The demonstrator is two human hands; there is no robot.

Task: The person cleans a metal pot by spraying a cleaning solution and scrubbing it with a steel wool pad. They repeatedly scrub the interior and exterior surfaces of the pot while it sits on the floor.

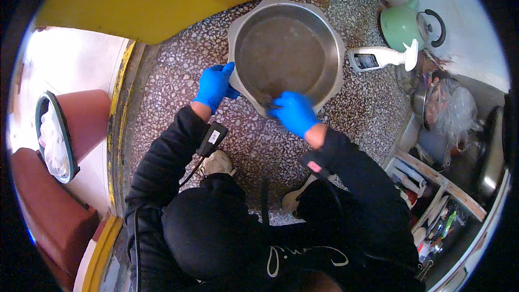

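Observation:
A large round metal pan (288, 48) with a wavy rim rests on the speckled terrazzo floor (174, 89) before me. In a blue glove, my left hand (215, 85) grips the pan's left rim, thumb on top. My right hand (294, 113), also gloved in blue, is at the near rim and somewhat blurred. It holds a dark scrubbing pad (269, 103), mostly hidden by the fingers, against the pan's near inner wall. The pan's inside looks dull and brownish, with shinier steel on its right wall.
Right of the pan lie a white spray bottle (371, 59) and a green kettle (401, 26). Plastic bags (452, 105) and an open drawer of utensils (442, 223) are farther right. A yellow panel (162, 4) borders the far side; a red-brown bin (85, 119) stands left.

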